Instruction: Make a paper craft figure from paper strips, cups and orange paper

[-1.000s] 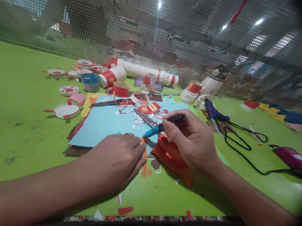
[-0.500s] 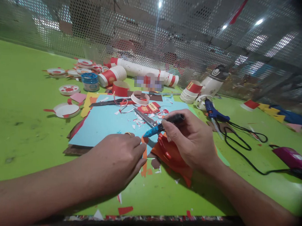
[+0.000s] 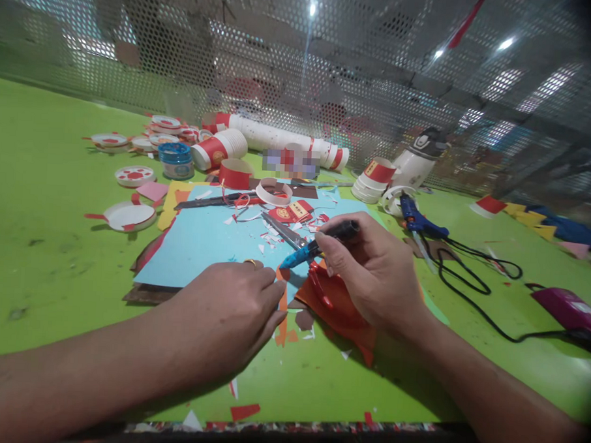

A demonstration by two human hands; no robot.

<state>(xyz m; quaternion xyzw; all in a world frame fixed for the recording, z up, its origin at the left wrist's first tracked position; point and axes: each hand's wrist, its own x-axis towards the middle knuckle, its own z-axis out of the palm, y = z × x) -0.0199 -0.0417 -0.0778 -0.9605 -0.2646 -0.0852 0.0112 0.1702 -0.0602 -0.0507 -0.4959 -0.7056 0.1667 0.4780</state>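
My right hand (image 3: 371, 274) is closed round a blue and black pen-like tool (image 3: 314, 248), whose blue tip points down-left at an orange paper strip (image 3: 282, 309). My left hand (image 3: 223, 316), a ring on one finger, lies knuckles-up with its fingers curled and pressed on that strip. Under my right hand lies a pile of red paper pieces (image 3: 335, 305). Both hands rest at the near edge of a light blue paper sheet (image 3: 211, 241) on the green table (image 3: 45, 237).
Scissors (image 3: 283, 231) and paper scraps lie on the blue sheet. Red and white paper cups (image 3: 220, 148), cut cup bases (image 3: 129, 215) and a blue tub (image 3: 175, 159) stand at the back left. A blue glue gun (image 3: 416, 220) with black cord lies right. A perforated metal screen (image 3: 302, 71) closes the far side.
Almost nothing differs: my right hand with the tool has shifted very slightly to the left. My left hand stays pressed on the orange strip.
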